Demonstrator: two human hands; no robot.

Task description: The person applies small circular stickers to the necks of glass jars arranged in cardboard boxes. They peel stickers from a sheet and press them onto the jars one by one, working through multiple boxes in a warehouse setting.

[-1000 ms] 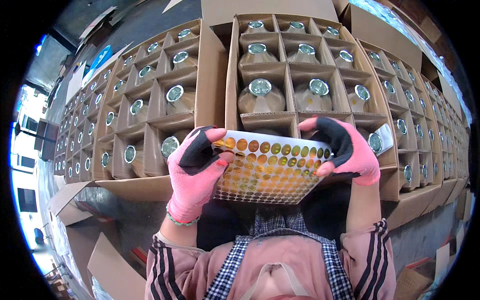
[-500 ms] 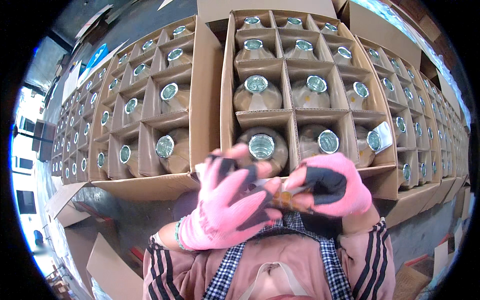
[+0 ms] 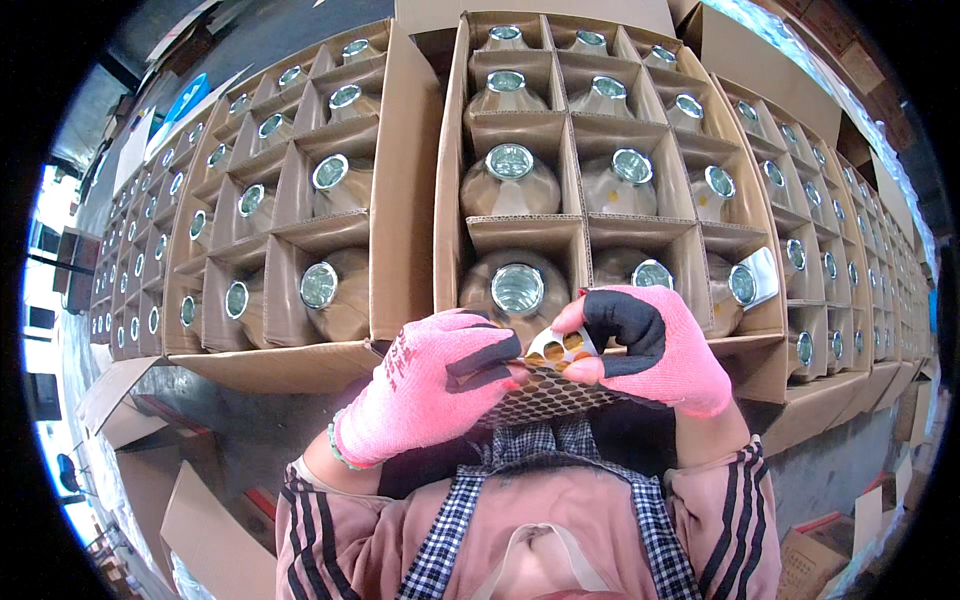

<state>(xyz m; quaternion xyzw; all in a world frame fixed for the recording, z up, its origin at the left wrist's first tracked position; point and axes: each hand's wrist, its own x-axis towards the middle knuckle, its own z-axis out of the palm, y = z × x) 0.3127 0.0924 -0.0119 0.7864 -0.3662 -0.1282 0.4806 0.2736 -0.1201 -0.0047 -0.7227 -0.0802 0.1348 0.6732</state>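
Note:
Both hands wear pink knit gloves with dark palms and bare fingertips. My left hand (image 3: 425,385) is closed at the left edge of a sheet of round gold stickers (image 3: 550,396), which lies low against the near side of the middle carton. Between the thumb and fingers of my right hand (image 3: 655,345) is a white strip with gold round stickers (image 3: 556,346), curled up above the sheet. Whether that strip is still joined to the sheet I cannot tell. Just beyond the fingers stands a clear glass bottle (image 3: 517,288) in the carton's front row.
The middle cardboard carton (image 3: 453,180) has dividers, with a round-bodied glass bottle in each visible cell. A white slip (image 3: 762,275) sticks up beside its front right bottle. Similar filled cartons stand left (image 3: 270,357) and right (image 3: 830,391). Loose cardboard flaps (image 3: 215,530) lie lower left.
My left hand has moved down and left, its fingers closing at the sheet's edge. My right hand has shifted slightly up. The sticker sheet, mostly covered before, now shows between them.

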